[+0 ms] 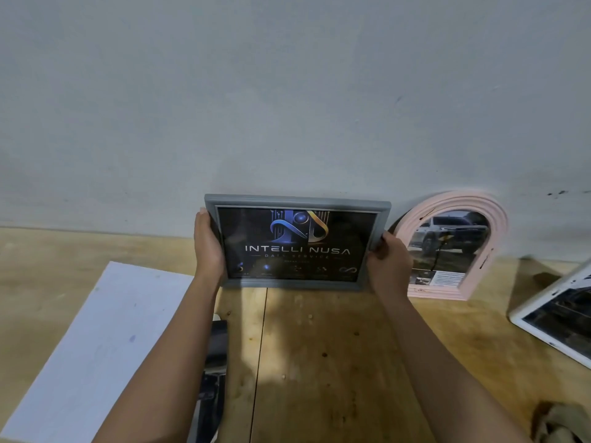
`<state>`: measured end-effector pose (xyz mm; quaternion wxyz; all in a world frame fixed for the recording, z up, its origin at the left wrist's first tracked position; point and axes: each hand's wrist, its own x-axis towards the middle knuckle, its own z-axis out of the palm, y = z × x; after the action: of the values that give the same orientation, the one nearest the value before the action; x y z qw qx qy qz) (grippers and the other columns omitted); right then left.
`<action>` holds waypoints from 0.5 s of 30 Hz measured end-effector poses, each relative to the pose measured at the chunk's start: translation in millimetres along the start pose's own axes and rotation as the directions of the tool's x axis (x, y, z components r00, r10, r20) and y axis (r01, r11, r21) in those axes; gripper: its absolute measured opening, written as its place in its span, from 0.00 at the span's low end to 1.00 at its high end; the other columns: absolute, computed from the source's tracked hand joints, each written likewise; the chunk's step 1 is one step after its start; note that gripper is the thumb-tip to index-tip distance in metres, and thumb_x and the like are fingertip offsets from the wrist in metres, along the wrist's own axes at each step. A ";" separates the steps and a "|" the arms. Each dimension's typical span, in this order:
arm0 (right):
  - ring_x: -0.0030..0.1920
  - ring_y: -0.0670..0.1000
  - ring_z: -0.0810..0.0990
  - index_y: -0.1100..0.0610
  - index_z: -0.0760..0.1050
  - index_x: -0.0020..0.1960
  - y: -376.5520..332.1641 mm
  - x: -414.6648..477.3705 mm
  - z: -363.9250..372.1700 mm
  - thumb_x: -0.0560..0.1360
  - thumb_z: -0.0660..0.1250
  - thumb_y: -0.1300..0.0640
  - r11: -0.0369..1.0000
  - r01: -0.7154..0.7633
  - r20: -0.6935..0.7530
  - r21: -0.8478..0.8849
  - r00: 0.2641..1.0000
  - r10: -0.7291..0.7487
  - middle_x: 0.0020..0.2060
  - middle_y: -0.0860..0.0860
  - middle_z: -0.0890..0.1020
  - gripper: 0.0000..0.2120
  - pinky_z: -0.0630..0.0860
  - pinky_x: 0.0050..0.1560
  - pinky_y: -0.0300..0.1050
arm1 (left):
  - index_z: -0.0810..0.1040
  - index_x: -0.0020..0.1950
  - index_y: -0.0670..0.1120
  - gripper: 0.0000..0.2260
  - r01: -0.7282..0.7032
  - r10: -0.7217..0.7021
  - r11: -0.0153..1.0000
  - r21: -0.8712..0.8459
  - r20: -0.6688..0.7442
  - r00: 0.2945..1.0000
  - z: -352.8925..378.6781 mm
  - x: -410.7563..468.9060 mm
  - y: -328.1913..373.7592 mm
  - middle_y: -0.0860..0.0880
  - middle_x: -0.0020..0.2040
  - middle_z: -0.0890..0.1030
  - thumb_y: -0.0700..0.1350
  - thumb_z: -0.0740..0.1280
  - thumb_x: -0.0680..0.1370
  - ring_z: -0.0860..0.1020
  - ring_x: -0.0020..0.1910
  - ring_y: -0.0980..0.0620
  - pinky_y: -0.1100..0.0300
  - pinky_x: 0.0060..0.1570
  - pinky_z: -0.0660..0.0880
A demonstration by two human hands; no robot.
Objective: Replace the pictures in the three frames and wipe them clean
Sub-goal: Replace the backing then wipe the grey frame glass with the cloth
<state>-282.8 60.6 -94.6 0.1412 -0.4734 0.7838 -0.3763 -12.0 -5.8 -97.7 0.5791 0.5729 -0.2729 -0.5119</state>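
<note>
Wooden tabletop [319,346]: left hand [209,247] and right hand [388,260] grip grey frame [297,199] showing dark logo picture [297,247].

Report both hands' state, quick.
Left hand: grips the left edge of the grey frame.
Right hand: grips the right edge of the grey frame.

A plain workroom is suggested by a bare plywood counter [319,346] set against an unpainted grey wall [287,91].

grey frame [297,199] upright at wall — dark logo print | pink arched frame [499,225] leaning beside | white frame [543,300] tilted, far right
</note>
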 end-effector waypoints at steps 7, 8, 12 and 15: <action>0.56 0.54 0.72 0.61 0.68 0.68 -8.2 -3.7 11.5 0.73 0.64 0.70 1.000 -0.022 -0.018 -0.013 1.000 0.022 0.57 0.58 0.71 0.24 0.67 0.52 0.37 | 0.71 0.41 0.52 0.13 0.026 -0.007 0.984 0.177 -0.103 0.995 4.9 0.6 4.0 0.43 0.50 0.76 0.55 0.51 0.76 0.71 0.47 0.50 0.51 0.56 0.69; 0.57 0.54 0.72 0.61 0.65 0.70 -9.9 -4.9 13.8 0.73 0.64 0.70 0.999 -0.041 -0.019 -0.005 0.999 0.041 0.59 0.58 0.70 0.26 0.68 0.54 0.37 | 0.71 0.41 0.51 0.14 0.038 -0.012 0.978 0.204 -0.125 0.992 6.6 -1.1 5.9 0.42 0.50 0.76 0.54 0.50 0.77 0.71 0.45 0.50 0.53 0.51 0.70; 0.60 0.56 0.72 0.62 0.65 0.70 -12.7 -8.9 17.7 0.73 0.65 0.71 0.998 -0.057 -0.070 0.010 0.996 0.058 0.62 0.60 0.70 0.27 0.71 0.60 0.43 | 0.76 0.58 0.43 0.20 0.053 -0.037 0.989 0.138 -0.114 0.993 9.6 -5.8 7.1 0.47 0.54 0.78 0.54 0.51 0.81 0.75 0.52 0.50 0.55 0.57 0.71; 0.57 0.58 0.75 0.66 0.68 0.67 -12.4 -8.0 19.6 0.70 0.65 0.75 1.000 0.005 -0.143 -0.010 0.990 -0.006 0.59 0.62 0.73 0.26 0.71 0.54 0.38 | 0.75 0.51 0.43 0.18 0.046 -0.027 0.989 0.143 -0.135 0.990 7.7 -5.8 7.6 0.47 0.49 0.77 0.53 0.52 0.81 0.73 0.47 0.50 0.57 0.49 0.69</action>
<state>-259.5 55.2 -100.0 0.0815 -0.4480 0.7924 -0.4060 -18.7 -4.8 -87.4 0.5430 0.6513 -0.2598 -0.4620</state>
